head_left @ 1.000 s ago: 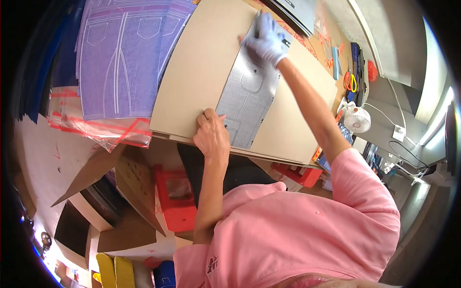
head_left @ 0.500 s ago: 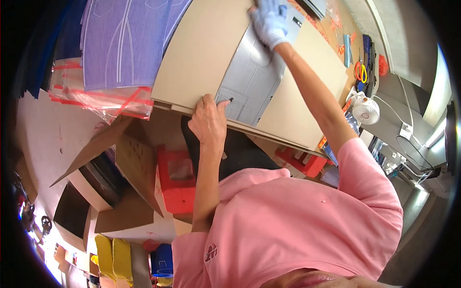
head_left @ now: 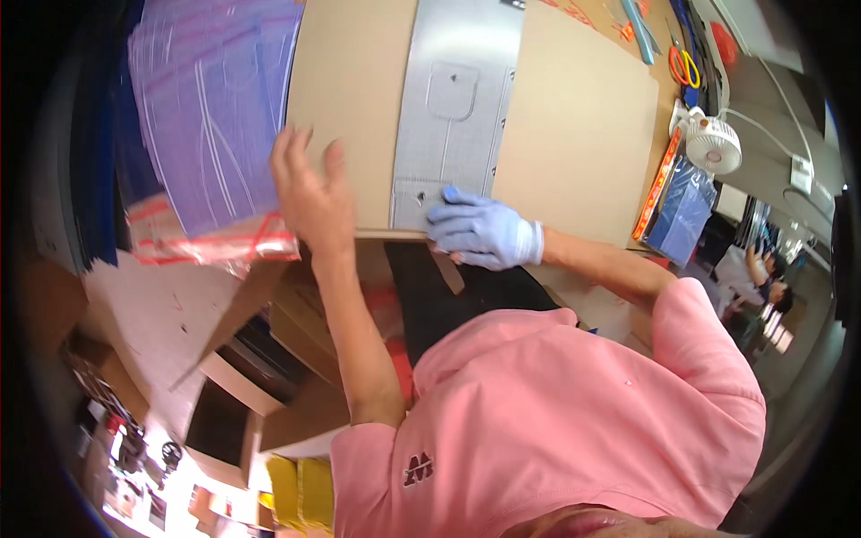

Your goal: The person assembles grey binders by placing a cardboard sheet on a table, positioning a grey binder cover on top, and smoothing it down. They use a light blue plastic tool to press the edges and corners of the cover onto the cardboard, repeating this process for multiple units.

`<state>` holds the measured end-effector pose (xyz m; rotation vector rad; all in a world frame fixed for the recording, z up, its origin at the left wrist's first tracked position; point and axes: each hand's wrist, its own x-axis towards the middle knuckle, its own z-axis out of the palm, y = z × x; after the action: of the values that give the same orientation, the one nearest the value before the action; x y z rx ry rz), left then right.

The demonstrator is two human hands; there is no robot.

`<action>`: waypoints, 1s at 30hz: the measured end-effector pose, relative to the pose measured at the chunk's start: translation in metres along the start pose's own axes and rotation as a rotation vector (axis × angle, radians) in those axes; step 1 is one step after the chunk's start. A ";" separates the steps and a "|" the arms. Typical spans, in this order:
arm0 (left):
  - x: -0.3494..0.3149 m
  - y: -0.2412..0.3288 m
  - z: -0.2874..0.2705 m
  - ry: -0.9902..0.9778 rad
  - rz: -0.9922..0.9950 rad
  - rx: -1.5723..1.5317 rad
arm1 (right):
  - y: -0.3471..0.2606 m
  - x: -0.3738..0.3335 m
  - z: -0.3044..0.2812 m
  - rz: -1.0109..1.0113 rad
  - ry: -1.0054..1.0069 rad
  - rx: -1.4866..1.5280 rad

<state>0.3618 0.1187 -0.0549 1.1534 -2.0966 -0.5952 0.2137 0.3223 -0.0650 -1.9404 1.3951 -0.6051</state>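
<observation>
A long silver-grey panel [head_left: 457, 134] with pocket outlines lies across a beige board [head_left: 574, 134]. My right hand [head_left: 484, 231], in a pale blue glove, rests at the panel's near end by the board's front edge, its fingers stretched out leftward. My bare left hand [head_left: 312, 193] is raised at the board's left side, slightly blurred, fingers apart and holding nothing. Right beside it sits a stack of purple-blue pieces [head_left: 202, 117] with pale seam lines, their edges uneven. Whether the left fingertips touch the stack I cannot tell.
Clear plastic with red tape [head_left: 211, 244] sticks out under the purple stack. Open cardboard boxes [head_left: 305, 412] stand on the floor at lower left. Orange-and-yellow-handled scissors [head_left: 683, 67], a white fan [head_left: 715, 145] and a bagged blue bundle [head_left: 683, 211] are at the right.
My gloved right hand has come from the panel's far part to its near end. My left hand has left the board's front edge and moved left toward the purple stack.
</observation>
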 end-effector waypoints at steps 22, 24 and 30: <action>0.047 0.051 0.142 -0.502 0.535 0.386 | 0.010 -0.143 0.021 0.631 0.855 -0.255; 0.053 0.050 0.162 -0.481 0.552 0.425 | 0.012 -0.143 0.024 0.608 0.867 -0.259; 0.037 0.072 0.144 -0.558 0.377 0.425 | 0.016 -0.145 0.030 0.622 0.888 -0.257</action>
<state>0.2015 0.1338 -0.0923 0.8173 -2.9374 -0.3157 0.1780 0.4637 -0.0953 -1.2774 2.5832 -1.0656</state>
